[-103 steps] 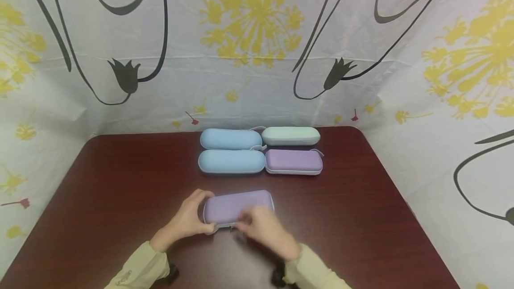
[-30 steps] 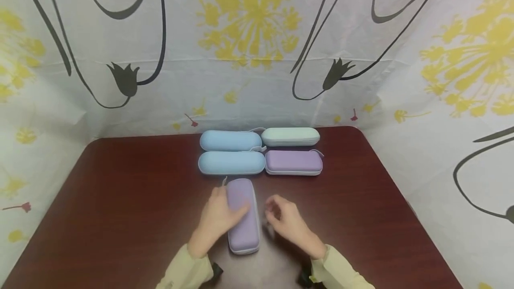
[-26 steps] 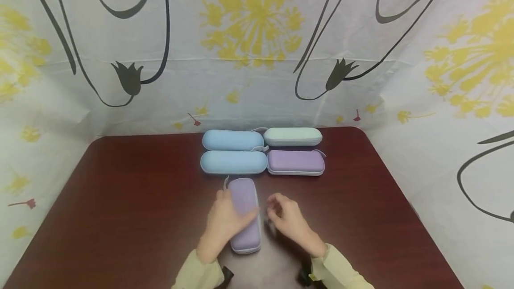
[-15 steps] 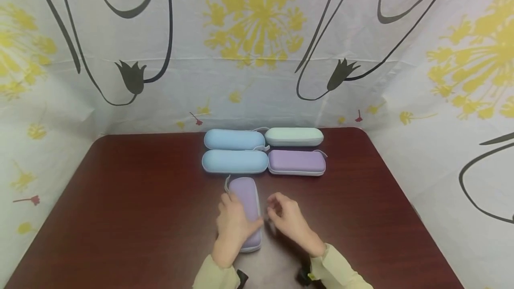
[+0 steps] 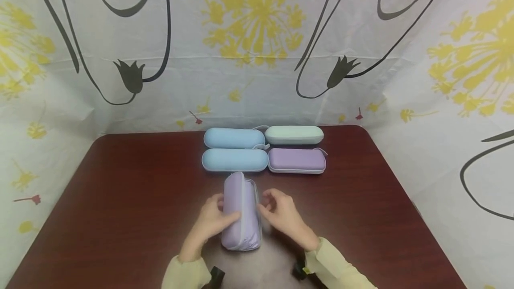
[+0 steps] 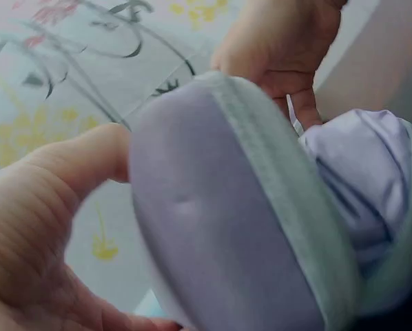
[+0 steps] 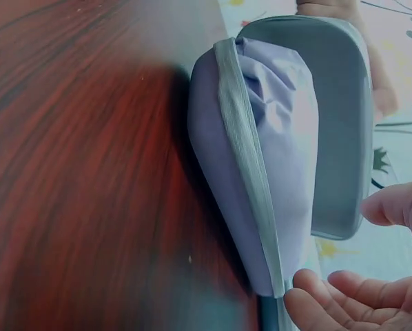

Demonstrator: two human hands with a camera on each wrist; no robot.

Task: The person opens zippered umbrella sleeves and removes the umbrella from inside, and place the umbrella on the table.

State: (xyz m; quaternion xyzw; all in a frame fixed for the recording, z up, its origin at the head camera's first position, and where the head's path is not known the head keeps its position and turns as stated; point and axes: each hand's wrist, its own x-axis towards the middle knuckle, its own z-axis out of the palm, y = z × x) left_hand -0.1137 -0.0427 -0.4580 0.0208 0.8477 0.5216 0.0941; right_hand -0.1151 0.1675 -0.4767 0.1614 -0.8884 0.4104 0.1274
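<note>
A purple zippered glasses case [image 5: 234, 193] lies lengthwise in front of me, its lid [image 6: 206, 221] raised and leaning left. Pale wrinkled lilac fabric [image 7: 285, 131] shows inside the lower half. My left hand [image 5: 209, 221] grips the lid from the left, thumb on its upper face and fingers behind. On the other side is my right hand [image 5: 284, 214], fingers loosely bent beside the lower half's zip edge [image 7: 251, 165]. In the right wrist view, thumb and fingers stand apart with nothing between them; whether a fingertip touches the edge, I cannot tell.
Behind the open case, two blue cases [image 5: 234, 160], a mint green case [image 5: 294, 134] and another purple case [image 5: 297, 160] lie together in two rows. They rest on a dark red-brown table [image 5: 140, 191]. A patterned cloth [image 5: 180, 57] hangs along its back and sides.
The purple case was closed and has turned from crosswise to lengthwise. Over the last half second its lid has swung up leftward with my left hand. My right hand has come slightly nearer the case.
</note>
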